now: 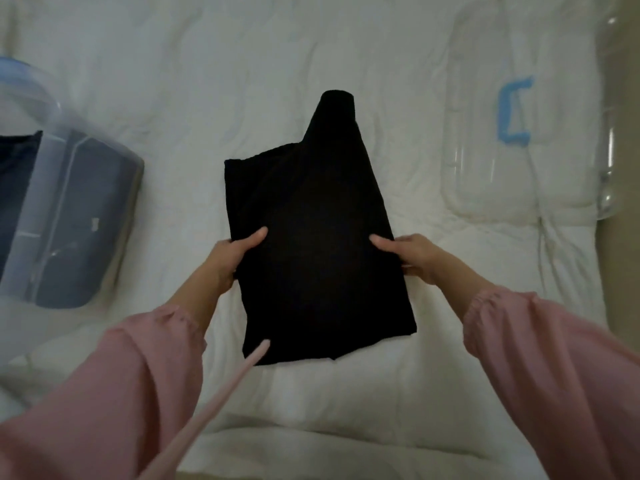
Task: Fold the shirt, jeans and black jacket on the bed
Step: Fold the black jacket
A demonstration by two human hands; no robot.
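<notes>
jacket (311, 237) lies half-folded on the bed (346, 64); left hand (235, 254) and right hand (412, 252) grip its side edges, likely for the next fold.

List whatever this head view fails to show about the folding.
- Head view: fingers of left hand and right hand hidden under the black jacket; only thumbs show.
- Head view: dark clothes in the clear bin blurred by plastic, cut by the left edge; shirt or jeans, cannot tell.
- Head view: jacket's folds lost in its blackness.
</notes>
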